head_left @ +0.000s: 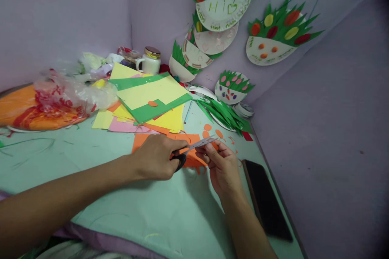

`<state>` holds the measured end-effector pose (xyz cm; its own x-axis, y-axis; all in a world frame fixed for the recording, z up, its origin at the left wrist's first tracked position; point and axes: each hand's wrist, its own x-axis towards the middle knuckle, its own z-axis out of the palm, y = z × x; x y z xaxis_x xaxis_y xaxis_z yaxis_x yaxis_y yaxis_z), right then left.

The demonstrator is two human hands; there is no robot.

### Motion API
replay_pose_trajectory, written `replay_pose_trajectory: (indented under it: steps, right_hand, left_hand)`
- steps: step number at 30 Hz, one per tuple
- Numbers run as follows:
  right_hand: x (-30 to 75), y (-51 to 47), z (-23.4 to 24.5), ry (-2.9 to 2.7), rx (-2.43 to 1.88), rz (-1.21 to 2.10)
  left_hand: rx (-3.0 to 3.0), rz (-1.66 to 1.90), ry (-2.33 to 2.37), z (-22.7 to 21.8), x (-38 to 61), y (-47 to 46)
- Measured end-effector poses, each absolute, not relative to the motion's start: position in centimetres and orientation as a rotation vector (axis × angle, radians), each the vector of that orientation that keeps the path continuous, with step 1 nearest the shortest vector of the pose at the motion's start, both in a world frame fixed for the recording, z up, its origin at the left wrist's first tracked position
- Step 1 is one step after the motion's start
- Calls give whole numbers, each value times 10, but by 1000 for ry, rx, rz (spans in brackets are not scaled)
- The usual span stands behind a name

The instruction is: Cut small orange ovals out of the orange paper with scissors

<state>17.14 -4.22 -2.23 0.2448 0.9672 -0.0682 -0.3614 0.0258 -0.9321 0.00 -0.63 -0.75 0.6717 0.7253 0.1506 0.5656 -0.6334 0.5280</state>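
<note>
My left hand [156,157] is closed round the dark handles of a pair of scissors [197,144], whose grey blades point right. My right hand [221,164] pinches a small piece of orange paper [214,145] at the blade tips, fingers curled. Under both hands lies a cut sheet of orange paper [142,139] on the pale green table [91,158]. Small orange ovals [208,127] lie just beyond the scissors.
A black phone [266,198] lies by the table's right edge. A stack of coloured sheets [148,97] sits behind, with green paper leaves [223,114], a plastic bag [67,95] on the left and a white jar [150,60]. Paper-plate crafts [223,12] hang on the wall.
</note>
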Motion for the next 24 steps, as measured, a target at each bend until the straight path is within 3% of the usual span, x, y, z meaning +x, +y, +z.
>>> replay_pose_trajectory:
  steps: [17, 24]
  right_hand:
    - [171, -43, -21, -758, -1133, 1163]
    - [174, -42, -16, -549, -1190, 1068]
  left_hand:
    - [2549, 434, 962, -3, -8, 3]
    - [1837, 678, 1016, -2, -6, 8]
